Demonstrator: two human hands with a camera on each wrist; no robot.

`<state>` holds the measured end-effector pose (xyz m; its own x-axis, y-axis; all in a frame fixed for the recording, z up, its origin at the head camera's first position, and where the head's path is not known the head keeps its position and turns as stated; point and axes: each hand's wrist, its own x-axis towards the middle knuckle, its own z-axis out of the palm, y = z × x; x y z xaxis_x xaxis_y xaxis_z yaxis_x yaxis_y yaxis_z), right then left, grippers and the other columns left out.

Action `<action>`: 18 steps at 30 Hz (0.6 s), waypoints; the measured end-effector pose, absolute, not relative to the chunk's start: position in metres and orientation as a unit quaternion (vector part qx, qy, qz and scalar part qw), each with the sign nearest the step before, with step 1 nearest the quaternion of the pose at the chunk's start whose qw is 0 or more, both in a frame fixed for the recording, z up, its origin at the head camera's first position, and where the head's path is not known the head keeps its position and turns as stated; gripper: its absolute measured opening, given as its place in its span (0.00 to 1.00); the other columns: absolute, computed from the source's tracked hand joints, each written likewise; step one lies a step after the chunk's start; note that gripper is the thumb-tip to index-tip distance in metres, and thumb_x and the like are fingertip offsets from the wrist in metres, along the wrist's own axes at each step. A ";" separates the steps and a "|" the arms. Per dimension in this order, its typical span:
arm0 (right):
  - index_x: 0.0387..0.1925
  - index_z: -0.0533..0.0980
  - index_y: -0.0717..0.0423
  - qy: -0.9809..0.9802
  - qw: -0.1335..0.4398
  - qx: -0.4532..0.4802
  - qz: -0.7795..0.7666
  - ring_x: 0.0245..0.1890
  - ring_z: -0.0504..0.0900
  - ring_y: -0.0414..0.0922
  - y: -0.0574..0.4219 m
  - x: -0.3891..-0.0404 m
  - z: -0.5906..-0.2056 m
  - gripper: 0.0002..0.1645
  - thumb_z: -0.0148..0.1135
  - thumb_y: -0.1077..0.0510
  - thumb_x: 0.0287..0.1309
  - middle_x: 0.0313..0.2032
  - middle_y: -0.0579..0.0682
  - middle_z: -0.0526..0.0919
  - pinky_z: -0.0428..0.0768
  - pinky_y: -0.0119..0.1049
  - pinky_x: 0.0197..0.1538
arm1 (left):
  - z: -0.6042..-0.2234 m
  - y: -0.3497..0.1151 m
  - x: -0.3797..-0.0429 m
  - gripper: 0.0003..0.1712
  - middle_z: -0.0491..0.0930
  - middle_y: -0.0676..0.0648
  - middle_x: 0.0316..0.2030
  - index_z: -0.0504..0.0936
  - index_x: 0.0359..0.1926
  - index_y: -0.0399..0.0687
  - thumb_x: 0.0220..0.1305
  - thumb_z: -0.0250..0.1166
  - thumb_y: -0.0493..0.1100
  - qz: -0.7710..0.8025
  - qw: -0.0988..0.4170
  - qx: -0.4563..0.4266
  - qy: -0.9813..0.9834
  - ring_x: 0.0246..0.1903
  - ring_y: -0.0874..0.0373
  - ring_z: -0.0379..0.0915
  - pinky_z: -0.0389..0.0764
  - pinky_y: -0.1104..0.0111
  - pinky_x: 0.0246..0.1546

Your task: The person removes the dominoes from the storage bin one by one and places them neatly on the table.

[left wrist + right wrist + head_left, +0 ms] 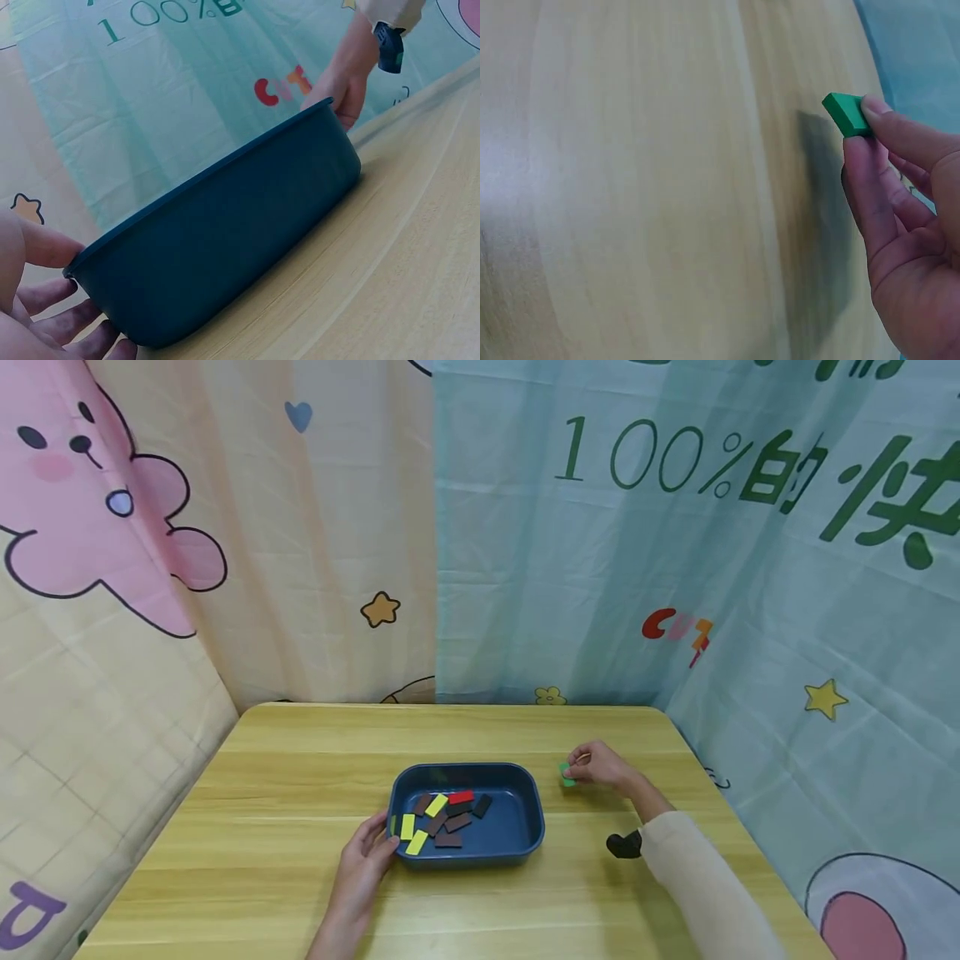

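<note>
In the head view a dark blue rectangular tub (528, 827) stands on the table. My left hand (365, 857) grips its left end, with the thumb by the rim and the fingers along the outer wall, also seen in the left wrist view. Several small flat blocks lie inside, such as a yellow block (407, 827), a red block (461, 797), a brown block (448, 841) and a black block (482, 806). Right of the tub, my right hand (600, 766) pinches a green block (847, 112) between thumb and fingers, over the table.
The wooden table (300, 777) has rounded far corners. Printed curtains (510, 568) hang close behind it and along the sides. A black strapped device (624, 845) sits at the right wrist.
</note>
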<state>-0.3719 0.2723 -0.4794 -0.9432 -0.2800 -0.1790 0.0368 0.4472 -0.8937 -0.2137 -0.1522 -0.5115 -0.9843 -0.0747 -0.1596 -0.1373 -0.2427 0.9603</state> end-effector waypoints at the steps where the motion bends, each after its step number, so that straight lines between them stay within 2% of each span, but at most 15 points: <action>1: 0.42 0.76 0.70 0.836 0.152 -0.069 -0.523 0.35 0.84 0.46 0.272 -0.372 -0.483 0.08 0.67 0.69 0.65 0.35 0.57 0.83 0.87 0.41 0.42 | -0.511 -0.152 -0.214 0.32 0.58 0.31 0.75 0.59 0.76 0.33 0.75 0.56 0.31 0.784 0.019 -0.086 0.615 0.73 0.38 0.57 0.73 0.61 0.65; 7: 0.41 0.76 0.71 0.842 0.147 -0.032 -0.519 0.35 0.85 0.47 0.270 -0.366 -0.497 0.08 0.67 0.71 0.65 0.37 0.59 0.80 0.87 0.40 0.40 | -0.511 -0.153 -0.214 0.33 0.58 0.32 0.75 0.59 0.77 0.33 0.75 0.56 0.31 0.782 0.022 -0.085 0.617 0.74 0.38 0.56 0.72 0.61 0.65; 18: 0.36 0.82 0.67 0.895 0.082 0.025 -0.438 0.30 0.86 0.46 0.256 -0.360 -0.496 0.08 0.74 0.67 0.59 0.35 0.58 0.83 0.86 0.35 0.35 | -0.511 -0.153 -0.215 0.33 0.59 0.32 0.75 0.58 0.77 0.33 0.75 0.56 0.31 0.778 0.021 -0.085 0.622 0.73 0.38 0.57 0.70 0.55 0.67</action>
